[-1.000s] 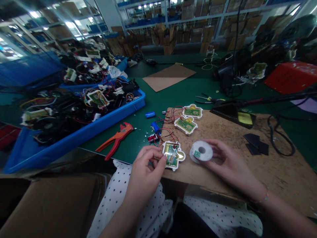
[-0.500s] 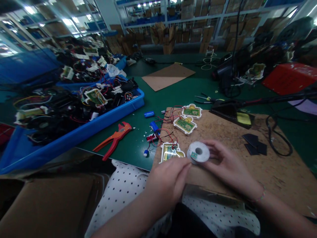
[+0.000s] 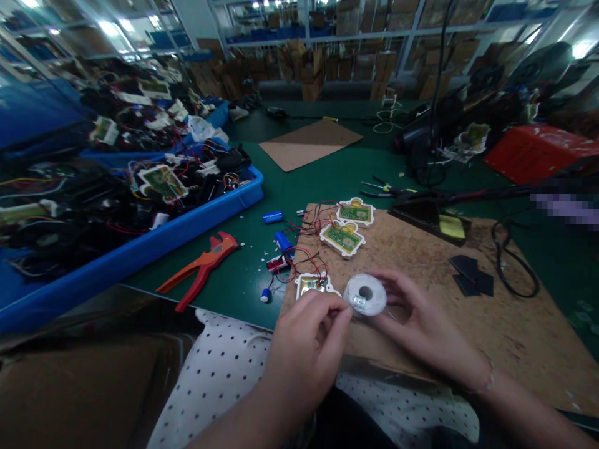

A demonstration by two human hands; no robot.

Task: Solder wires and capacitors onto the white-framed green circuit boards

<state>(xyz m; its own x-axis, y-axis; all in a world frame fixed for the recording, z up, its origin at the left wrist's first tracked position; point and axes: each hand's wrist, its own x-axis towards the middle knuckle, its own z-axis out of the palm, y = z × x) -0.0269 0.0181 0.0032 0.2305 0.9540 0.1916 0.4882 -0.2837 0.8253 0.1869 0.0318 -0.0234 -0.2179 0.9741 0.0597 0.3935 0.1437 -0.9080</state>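
My right hand grips a pale grey spool of solder wire, its fingers behind and its thumb below. A small label shows on the spool's face, and a thin strand sticks out near the thumb. Close to the spool's left edge, my left hand is closed in a pinch; what lies between its fingertips is too small to make out. Partly hidden behind that hand is a circuit board in a white frame. Two more framed circuit boards with red and black wires lie farther back on the brown board.
Orange-red cutters and blue cylindrical parts rest on the green table. A blue tray heaped with wired parts stands left. Pliers, a black holder with yellow sponge and black pieces lie right.
The view has shifted slightly, so things sit a little farther left. My left hand's fingers have curled tighter beside the spool, which is still in my right hand and tilted slightly differently.
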